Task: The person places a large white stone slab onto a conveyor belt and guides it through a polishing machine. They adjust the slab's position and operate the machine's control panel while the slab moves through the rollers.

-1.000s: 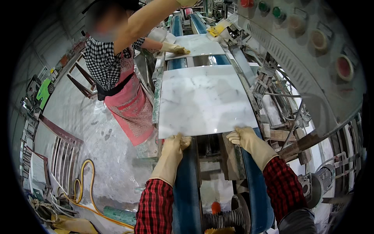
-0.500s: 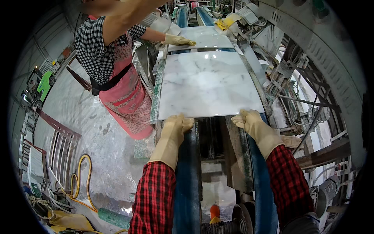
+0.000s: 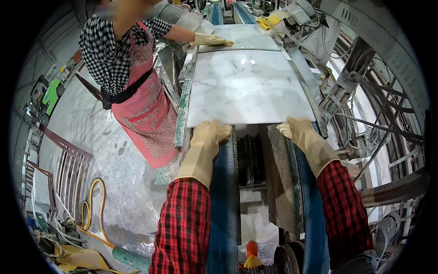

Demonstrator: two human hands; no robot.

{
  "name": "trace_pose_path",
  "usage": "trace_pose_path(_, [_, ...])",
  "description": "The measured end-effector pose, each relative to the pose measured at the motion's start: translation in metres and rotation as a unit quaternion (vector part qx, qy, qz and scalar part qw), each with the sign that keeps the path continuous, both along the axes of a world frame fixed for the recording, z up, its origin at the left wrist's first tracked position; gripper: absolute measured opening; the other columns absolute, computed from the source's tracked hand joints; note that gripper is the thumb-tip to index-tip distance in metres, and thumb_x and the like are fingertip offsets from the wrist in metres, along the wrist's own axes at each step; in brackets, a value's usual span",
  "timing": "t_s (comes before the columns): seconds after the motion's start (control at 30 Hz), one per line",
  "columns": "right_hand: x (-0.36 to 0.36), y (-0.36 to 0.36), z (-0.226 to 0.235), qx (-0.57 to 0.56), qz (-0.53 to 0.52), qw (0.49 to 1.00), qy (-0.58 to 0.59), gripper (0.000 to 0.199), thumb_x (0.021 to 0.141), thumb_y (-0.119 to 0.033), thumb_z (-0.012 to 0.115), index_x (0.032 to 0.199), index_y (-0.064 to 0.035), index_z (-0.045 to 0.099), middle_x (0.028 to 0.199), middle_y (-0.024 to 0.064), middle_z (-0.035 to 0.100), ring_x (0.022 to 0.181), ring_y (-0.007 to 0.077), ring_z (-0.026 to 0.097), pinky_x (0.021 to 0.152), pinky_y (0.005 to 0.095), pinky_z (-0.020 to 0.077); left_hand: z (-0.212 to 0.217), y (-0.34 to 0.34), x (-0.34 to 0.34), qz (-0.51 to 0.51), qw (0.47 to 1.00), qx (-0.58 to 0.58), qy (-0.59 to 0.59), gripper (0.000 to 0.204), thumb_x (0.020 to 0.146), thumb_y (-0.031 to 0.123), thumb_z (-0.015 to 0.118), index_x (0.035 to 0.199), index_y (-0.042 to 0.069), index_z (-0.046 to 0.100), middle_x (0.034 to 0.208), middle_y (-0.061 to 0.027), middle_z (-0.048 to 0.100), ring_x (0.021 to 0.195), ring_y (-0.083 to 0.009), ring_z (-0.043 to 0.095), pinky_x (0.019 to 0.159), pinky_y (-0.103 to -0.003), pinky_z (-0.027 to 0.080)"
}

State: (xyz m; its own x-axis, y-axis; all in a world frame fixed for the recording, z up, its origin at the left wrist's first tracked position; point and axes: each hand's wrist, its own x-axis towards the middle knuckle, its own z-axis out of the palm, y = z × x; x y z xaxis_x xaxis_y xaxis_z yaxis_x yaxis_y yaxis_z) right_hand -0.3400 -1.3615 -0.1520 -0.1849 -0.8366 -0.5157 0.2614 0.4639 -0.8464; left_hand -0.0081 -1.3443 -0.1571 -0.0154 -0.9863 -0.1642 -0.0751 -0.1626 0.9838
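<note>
A polished white marble slab (image 3: 250,86) with grey veins lies flat on the conveyor, its near edge toward me. My left hand (image 3: 206,140), in a cream rubber glove, is closed at the slab's near left corner. At the near right corner my right hand (image 3: 306,138), gloved alike, grips the edge with curled fingers. How far the fingers reach beneath the slab is hidden. Just beyond lies a second marble slab (image 3: 248,37), and a co-worker's gloved hand (image 3: 212,40) rests on its left side.
Two blue conveyor belts (image 3: 222,196) run toward me, with a dark gap between them. At the left stands a co-worker in a pink apron (image 3: 143,114). A yellow hose (image 3: 102,201) lies on the floor, a green forklift (image 3: 53,95) stands farther back, and machinery lines the right.
The near slab has moved away from me, and the gap between it and the far slab has closed. Both my hands have stayed on its near edge.
</note>
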Motion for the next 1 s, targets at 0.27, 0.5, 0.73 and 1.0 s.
trace_pose_path(0.27, [-0.014,-0.019,-0.005,-0.014,0.011,1.000,-0.023,0.033,0.116,-0.015,0.048,0.122,0.0162,0.059,0.104,0.0316,0.076,0.072,0.0307,0.075,0.059,0.0337,0.0648,0.017,-0.014,-0.016,0.031,0.998,0.051,0.023,0.038,0.114,0.015,0.047,0.105,-0.010,0.074,0.108,-0.0181,0.083,0.085,-0.0209,0.080,0.079,-0.029,0.066])
trace_pose_path(0.5, [0.003,-0.024,0.012,-0.036,0.016,0.999,0.006,0.036,0.114,-0.015,0.053,0.111,0.0185,0.066,0.103,0.0316,0.078,0.072,0.0294,0.077,0.057,0.0310,0.0659,0.027,-0.029,-0.018,0.134,0.974,0.141,0.114,0.036,0.116,0.020,0.049,0.111,-0.010,0.068,0.108,-0.0205,0.080,0.084,-0.0223,0.078,0.068,-0.025,0.066])
trace_pose_path(0.73, [0.005,-0.038,0.013,0.014,-0.005,1.000,0.015,0.034,0.113,-0.012,0.051,0.107,0.0171,0.068,0.101,0.0283,0.079,0.068,0.0256,0.075,0.053,0.0262,0.0631,0.032,-0.031,-0.018,0.133,0.979,0.138,0.068,0.037,0.114,0.022,0.053,0.105,-0.008,0.073,0.104,-0.0181,0.083,0.080,-0.0220,0.080,0.072,-0.027,0.065])
trace_pose_path(1.0, [0.045,-0.029,0.017,-0.089,0.000,0.996,-0.002,0.046,0.115,-0.024,0.048,0.104,0.0185,0.062,0.085,0.0233,0.071,0.061,0.0254,0.065,0.053,0.0334,0.0546,-0.009,-0.013,0.005,0.060,0.990,0.064,0.111,0.041,0.116,0.028,0.054,0.113,-0.012,0.066,0.097,-0.0171,0.076,0.071,-0.0181,0.072,0.059,-0.025,0.060])
